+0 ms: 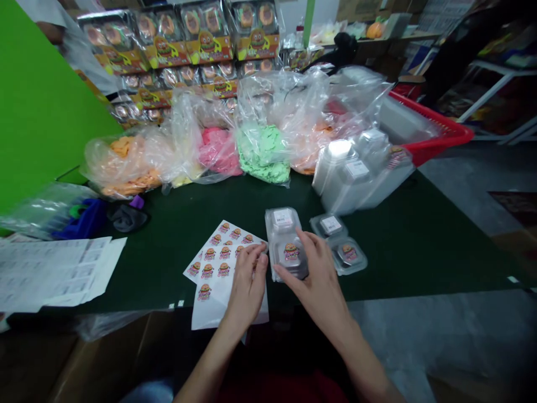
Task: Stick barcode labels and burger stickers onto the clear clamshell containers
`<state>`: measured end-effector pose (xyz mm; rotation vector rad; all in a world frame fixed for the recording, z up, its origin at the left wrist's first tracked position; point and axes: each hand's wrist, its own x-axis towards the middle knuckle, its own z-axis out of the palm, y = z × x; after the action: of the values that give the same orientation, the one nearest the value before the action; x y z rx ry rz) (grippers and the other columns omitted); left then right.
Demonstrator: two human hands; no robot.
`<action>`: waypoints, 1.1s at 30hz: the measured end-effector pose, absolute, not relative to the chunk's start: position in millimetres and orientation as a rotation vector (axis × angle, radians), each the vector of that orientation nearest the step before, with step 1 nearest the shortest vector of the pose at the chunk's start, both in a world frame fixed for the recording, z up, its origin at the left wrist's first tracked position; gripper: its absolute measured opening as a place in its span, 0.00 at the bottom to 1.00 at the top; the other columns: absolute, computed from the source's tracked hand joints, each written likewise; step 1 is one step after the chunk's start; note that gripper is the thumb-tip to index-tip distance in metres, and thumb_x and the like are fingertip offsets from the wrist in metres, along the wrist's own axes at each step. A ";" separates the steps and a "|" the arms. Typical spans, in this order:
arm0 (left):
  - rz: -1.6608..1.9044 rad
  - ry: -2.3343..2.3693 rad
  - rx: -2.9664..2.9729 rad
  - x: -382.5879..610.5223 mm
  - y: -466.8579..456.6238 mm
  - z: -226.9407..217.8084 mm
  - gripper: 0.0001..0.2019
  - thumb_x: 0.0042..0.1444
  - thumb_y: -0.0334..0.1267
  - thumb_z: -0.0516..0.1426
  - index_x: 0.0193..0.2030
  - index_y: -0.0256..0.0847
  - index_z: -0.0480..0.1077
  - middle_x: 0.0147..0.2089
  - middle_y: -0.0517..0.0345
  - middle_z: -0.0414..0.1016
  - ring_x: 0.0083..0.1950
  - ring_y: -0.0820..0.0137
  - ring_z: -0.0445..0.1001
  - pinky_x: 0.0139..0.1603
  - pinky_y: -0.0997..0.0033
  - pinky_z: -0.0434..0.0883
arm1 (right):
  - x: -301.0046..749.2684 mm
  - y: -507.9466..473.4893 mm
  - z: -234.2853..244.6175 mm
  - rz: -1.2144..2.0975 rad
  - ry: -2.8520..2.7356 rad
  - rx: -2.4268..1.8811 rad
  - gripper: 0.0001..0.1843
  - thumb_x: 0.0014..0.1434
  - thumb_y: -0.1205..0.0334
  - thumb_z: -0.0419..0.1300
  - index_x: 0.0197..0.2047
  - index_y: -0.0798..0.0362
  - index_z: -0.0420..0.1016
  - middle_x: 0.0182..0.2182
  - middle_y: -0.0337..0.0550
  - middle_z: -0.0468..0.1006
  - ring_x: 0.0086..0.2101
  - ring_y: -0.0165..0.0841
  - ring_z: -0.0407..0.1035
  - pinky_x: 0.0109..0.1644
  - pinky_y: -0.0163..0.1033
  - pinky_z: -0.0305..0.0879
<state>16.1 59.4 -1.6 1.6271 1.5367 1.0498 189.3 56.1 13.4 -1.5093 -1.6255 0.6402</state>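
My left hand [247, 282] rests on a white sheet of burger stickers [212, 263], its fingertips bent at the sheet's right edge beside a clear plastic clamshell box [284, 232]. My right hand [314, 274] lies against that open box, fingers curled round its lower half, which carries a burger sticker [291, 251]. A second open clamshell box [342, 246], also stickered, lies just to the right.
Bags of coloured pieces, orange [126, 162], pink [218, 148] and green [264, 151], line the back of the dark green table [419, 240]. A stack of clear boxes [356, 173] and a red basket [440, 131] stand at right. Label sheets [50, 271] lie left. Another person [79, 39] stands far left.
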 end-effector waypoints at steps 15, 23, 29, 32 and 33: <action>1.120 1.487 1.560 22.8 37.2 -0.2 0.22 0.78 0.49 0.45 0.66 0.48 0.73 0.75 0.48 0.66 0.78 0.57 0.61 0.79 0.41 0.57 | 213.1 57.2 5.7 0.898 -1.223 -1.340 0.46 0.60 0.54 0.71 0.77 0.42 0.59 0.71 0.53 0.69 0.68 0.49 0.66 0.74 0.63 0.59; 1.241 1.551 1.554 -3.0 47.0 -9.8 0.17 0.77 0.48 0.49 0.60 0.47 0.75 0.68 0.48 0.73 0.71 0.57 0.68 0.75 0.44 0.61 | 302.8 60.9 -19.3 0.419 -1.528 -1.718 0.36 0.58 0.53 0.67 0.70 0.44 0.72 0.68 0.55 0.67 0.65 0.55 0.67 0.67 0.63 0.66; 1.245 1.580 1.480 -9.6 40.8 -1.9 0.15 0.73 0.49 0.55 0.57 0.46 0.75 0.66 0.45 0.74 0.69 0.54 0.70 0.69 0.47 0.68 | 318.0 88.7 -57.4 0.337 -1.817 -1.781 0.33 0.59 0.57 0.62 0.68 0.48 0.73 0.69 0.59 0.69 0.67 0.58 0.66 0.73 0.74 0.51; 1.272 1.544 1.385 -9.6 16.9 28.9 0.15 0.72 0.51 0.56 0.56 0.47 0.75 0.65 0.46 0.76 0.71 0.53 0.70 0.68 0.48 0.70 | 319.3 92.5 -64.8 0.400 -1.897 -1.798 0.31 0.62 0.53 0.61 0.67 0.46 0.73 0.69 0.58 0.71 0.67 0.59 0.67 0.71 0.81 0.46; 1.262 1.485 1.361 -9.8 4.1 40.7 0.16 0.73 0.51 0.54 0.57 0.49 0.76 0.63 0.46 0.77 0.71 0.53 0.70 0.68 0.48 0.71 | 318.4 90.8 -63.9 0.400 -1.884 -1.799 0.31 0.62 0.51 0.61 0.67 0.46 0.73 0.69 0.59 0.71 0.67 0.60 0.67 0.70 0.83 0.46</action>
<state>-9.8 4.1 40.7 1.3609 1.4854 1.2620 318.4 90.8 -63.9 -1.7990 -1.8838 0.3998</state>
